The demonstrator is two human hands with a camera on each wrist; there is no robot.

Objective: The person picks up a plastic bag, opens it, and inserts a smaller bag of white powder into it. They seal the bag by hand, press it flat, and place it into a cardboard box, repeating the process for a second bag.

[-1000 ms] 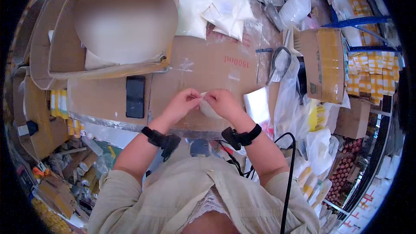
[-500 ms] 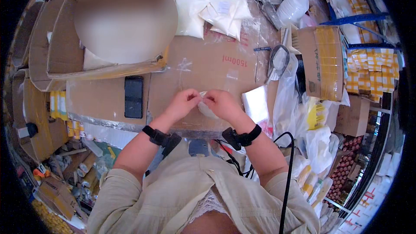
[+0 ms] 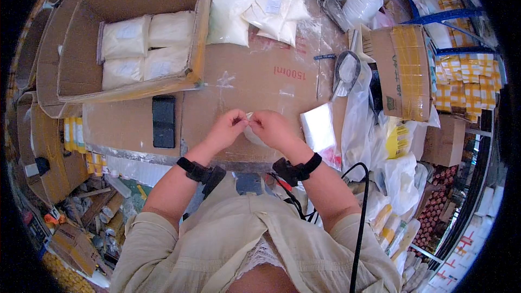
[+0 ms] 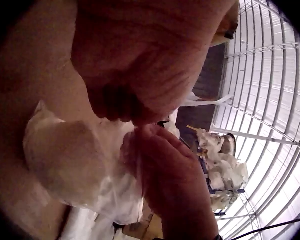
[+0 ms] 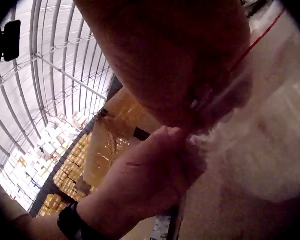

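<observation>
A clear plastic bag with pale powder (image 3: pixel 254 138) stands on the cardboard surface near its front edge, partly behind the right hand. The left hand (image 3: pixel 227 130) and the right hand (image 3: pixel 274 129) meet at its top, fingertips together, both pinching the gathered plastic. In the left wrist view the bag (image 4: pixel 70 160) bulges below and left of the pinched part, with the right hand (image 4: pixel 170 175) at its neck. The right wrist view shows the left hand (image 5: pixel 150 170) pinching from the other side; the bag (image 5: pixel 275 145) is at the right.
An open carton (image 3: pixel 81 49) at the back left holds several powder bags. A black phone (image 3: pixel 164 122) lies left of the hands. More powder bags (image 3: pixel 233 16) lie at the back. To the right are flat white bags (image 3: pixel 320 126), a metal scoop (image 3: pixel 347 70) and a taped box (image 3: pixel 404 73).
The blurred round patch over the carton is gone, and the powder bags inside show. The whole view has shifted slightly. Both hands stay at the bag's top.
</observation>
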